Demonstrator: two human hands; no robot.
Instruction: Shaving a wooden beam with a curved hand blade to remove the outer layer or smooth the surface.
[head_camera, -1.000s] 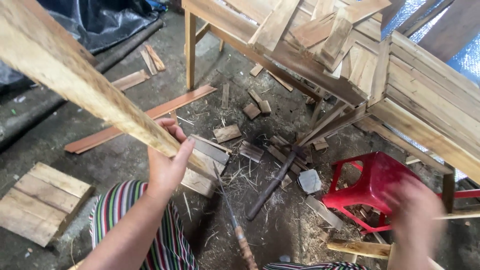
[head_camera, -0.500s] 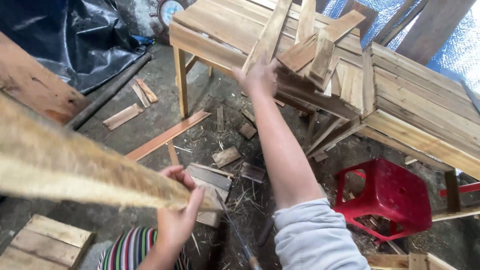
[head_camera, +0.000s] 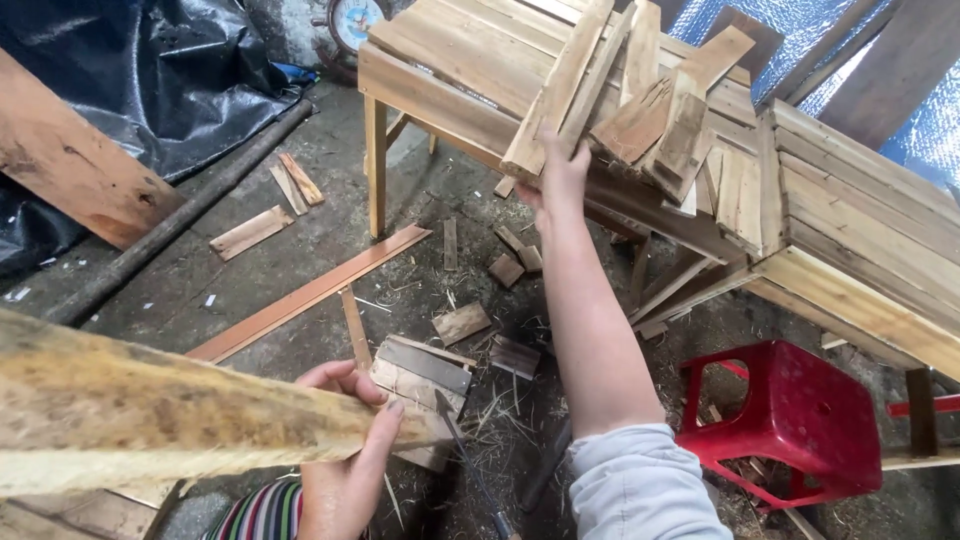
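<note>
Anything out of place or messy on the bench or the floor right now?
Yes. The short slats on the wooden bench lie crisscrossed in a loose heap, some overhanging the edge where the right hand grips one. Offcuts and shavings litter the floor. The left hand holds a rough plank.

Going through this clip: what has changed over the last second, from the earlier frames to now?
The right hand rose from low beside the red stool and reached forward to the pile of wood slats on the wooden table, where it now grips the near end of a slat. The left hand still holds the long rough plank. The scraps on the ground lie as before.
</note>
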